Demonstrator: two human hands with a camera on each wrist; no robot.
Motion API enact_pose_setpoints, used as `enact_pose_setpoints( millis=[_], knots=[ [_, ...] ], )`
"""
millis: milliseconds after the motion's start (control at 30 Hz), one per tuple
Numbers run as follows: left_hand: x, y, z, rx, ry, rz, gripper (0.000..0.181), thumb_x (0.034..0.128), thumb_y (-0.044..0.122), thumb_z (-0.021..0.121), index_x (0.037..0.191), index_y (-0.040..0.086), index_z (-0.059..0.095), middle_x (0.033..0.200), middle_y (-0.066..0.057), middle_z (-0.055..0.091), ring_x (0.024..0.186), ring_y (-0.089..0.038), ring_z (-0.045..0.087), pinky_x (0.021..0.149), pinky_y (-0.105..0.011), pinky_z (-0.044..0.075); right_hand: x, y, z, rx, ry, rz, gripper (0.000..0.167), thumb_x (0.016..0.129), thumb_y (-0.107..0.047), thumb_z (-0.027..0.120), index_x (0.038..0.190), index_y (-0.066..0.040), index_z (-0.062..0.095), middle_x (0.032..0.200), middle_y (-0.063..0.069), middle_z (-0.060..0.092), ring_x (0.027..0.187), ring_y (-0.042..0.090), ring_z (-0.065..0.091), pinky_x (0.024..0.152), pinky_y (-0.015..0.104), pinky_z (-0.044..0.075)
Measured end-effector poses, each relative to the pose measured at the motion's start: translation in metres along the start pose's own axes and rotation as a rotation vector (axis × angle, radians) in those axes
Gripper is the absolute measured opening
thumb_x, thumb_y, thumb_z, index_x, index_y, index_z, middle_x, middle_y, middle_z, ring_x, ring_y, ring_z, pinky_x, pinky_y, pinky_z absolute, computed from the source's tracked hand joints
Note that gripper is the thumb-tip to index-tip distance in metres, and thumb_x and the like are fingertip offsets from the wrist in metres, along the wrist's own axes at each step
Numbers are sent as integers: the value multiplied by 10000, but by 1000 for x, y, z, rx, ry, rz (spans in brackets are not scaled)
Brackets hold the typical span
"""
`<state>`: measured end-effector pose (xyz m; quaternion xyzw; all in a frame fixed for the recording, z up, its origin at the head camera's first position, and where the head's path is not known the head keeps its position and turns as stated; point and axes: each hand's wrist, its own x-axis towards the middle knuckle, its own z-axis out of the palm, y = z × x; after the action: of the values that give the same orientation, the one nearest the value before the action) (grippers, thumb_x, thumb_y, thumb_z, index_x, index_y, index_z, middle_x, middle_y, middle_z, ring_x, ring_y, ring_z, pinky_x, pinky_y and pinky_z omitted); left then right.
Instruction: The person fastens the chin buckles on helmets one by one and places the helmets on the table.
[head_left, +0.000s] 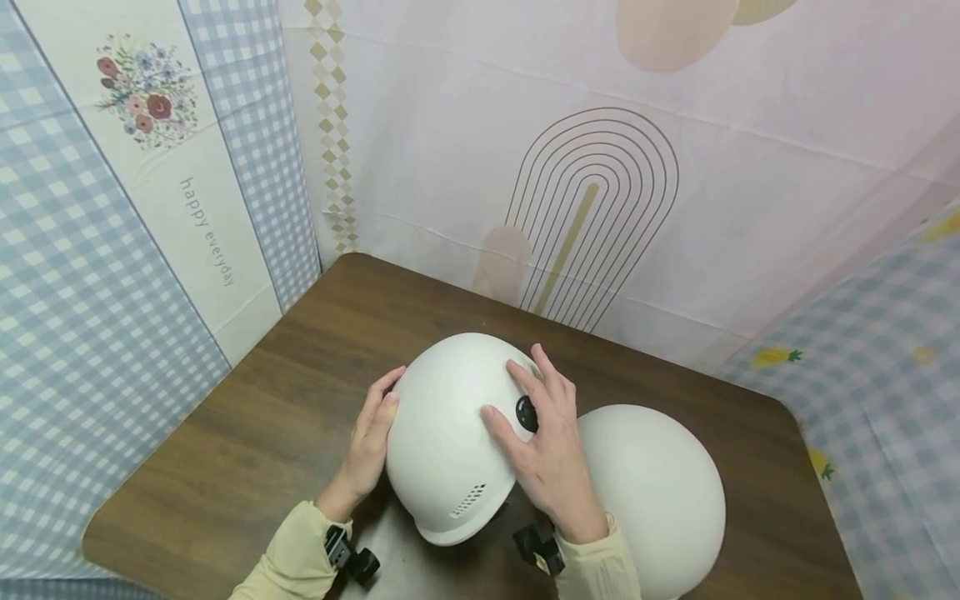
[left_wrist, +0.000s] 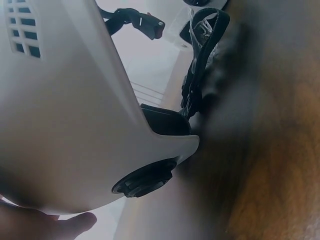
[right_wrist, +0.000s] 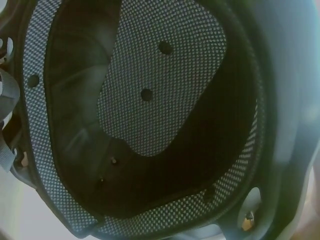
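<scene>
A white helmet (head_left: 457, 425) is held tilted above the brown table between both hands. My left hand (head_left: 367, 450) holds its left side, and a finger shows under the shell in the left wrist view. On the other side, my right hand (head_left: 543, 442) grips the shell with spread, bent fingers around a black round fitting (head_left: 527, 413). A slotted vent (head_left: 468, 500) sits near the rim. A black strap (left_wrist: 202, 50) hangs below in the left wrist view. The right wrist view looks into a helmet's dark lining (right_wrist: 165, 75), with mesh padding and small holes.
A second white rounded shell (head_left: 660, 500) lies on the table to the right, partly behind my right forearm. The wooden table (head_left: 225, 467) has cloth hangings on three sides: a checked one (head_left: 97, 275) at left, a pale patterned one (head_left: 435, 125) behind.
</scene>
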<state>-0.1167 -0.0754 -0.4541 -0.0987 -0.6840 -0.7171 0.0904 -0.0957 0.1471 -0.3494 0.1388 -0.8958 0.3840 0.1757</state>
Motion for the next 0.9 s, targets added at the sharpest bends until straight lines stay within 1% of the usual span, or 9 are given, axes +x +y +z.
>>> enact_pose_setpoints(
  millis=[300,467,733,900],
  knots=[
    [1,-2,7,-10,13,-17,417,1070,232,330,1458,95,397,1463,-60,435,1227,-128,470,946,-211,393,4,7,-5,16,-14,-12,573,861,-470,710,1364,-238,562,1558,-112,259,1366,150,269,1000,534,364],
    [2,-3,13,-25,5,-28,427,1073,253,309,1468,109,382,1471,-70,421,1223,-132,472,940,-225,406,8,10,-8,31,-11,-37,565,862,-435,720,1363,-223,563,1557,-100,268,1361,165,279,1004,532,350],
    [2,-7,22,-13,14,-41,435,1075,264,288,1471,104,375,1464,-86,422,1216,-139,469,949,-234,393,14,16,-14,32,-5,-66,555,870,-422,715,1360,-209,567,1550,-83,290,1357,203,301,1003,529,350],
    [3,-8,27,-9,24,-43,441,1076,261,286,1473,87,365,1457,-90,426,1203,-150,480,942,-260,407,16,20,-16,40,-4,-71,549,871,-416,716,1358,-208,570,1549,-84,293,1357,185,300,1004,522,348]
  ],
)
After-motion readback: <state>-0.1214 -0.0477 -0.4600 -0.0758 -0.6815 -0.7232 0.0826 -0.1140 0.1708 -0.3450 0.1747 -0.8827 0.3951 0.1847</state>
